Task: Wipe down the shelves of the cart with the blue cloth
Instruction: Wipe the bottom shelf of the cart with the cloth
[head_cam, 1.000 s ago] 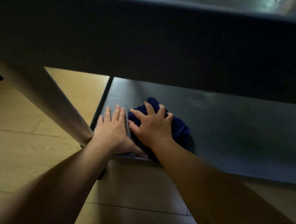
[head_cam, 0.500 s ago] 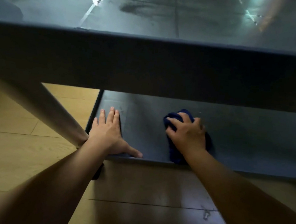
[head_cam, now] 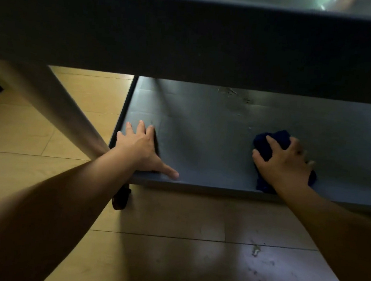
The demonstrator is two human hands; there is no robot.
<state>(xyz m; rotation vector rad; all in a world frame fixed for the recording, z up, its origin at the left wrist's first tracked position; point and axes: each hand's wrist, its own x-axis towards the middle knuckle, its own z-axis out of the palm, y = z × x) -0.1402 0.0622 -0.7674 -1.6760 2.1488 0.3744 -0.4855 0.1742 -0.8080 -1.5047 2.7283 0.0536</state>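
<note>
The cart's lower shelf (head_cam: 215, 129) is a grey metal sheet under the dark upper shelf (head_cam: 189, 38). My right hand (head_cam: 284, 165) presses the bunched blue cloth (head_cam: 277, 138) onto the lower shelf near its front edge, right of centre. Most of the cloth is hidden under the palm. My left hand (head_cam: 140, 147) lies flat on the shelf's front left corner, fingers together, thumb stretched along the front rim, holding nothing.
A slanted grey cart leg (head_cam: 54, 107) runs down to the shelf's left corner. A black caster wheel (head_cam: 121, 197) sits below that corner. Wooden floor (head_cam: 170, 241) lies in front and to the left, with a small stain (head_cam: 255, 250).
My right hand has slid the cloth to the right along the lower shelf, away from my left hand. The left hand has stayed on the front left corner.
</note>
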